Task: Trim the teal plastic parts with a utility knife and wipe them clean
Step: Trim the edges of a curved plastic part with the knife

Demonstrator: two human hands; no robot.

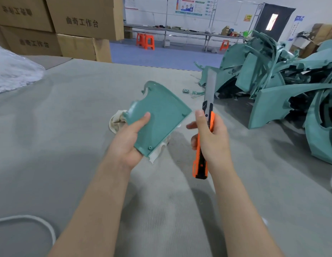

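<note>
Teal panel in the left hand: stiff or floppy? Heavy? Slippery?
Probably stiff: the teal panel keeps its curved shape while the left hand holds only its near side. Likely light: a thumb-and-fingers hold carries it. Its glossy face may be slippery; the cloth bunched beneath it could aid grip.

I see two hands, the left hand [128, 143] and the right hand [213, 140]. Between them there is one knife [199, 160], one teal part [161, 112] and one rag [117, 121]. Farther off there is a single heap of teal parts [272, 86] too tangled to count, four cardboard boxes [83, 17] stacked on the left, and three orange stools [149, 42].
</note>
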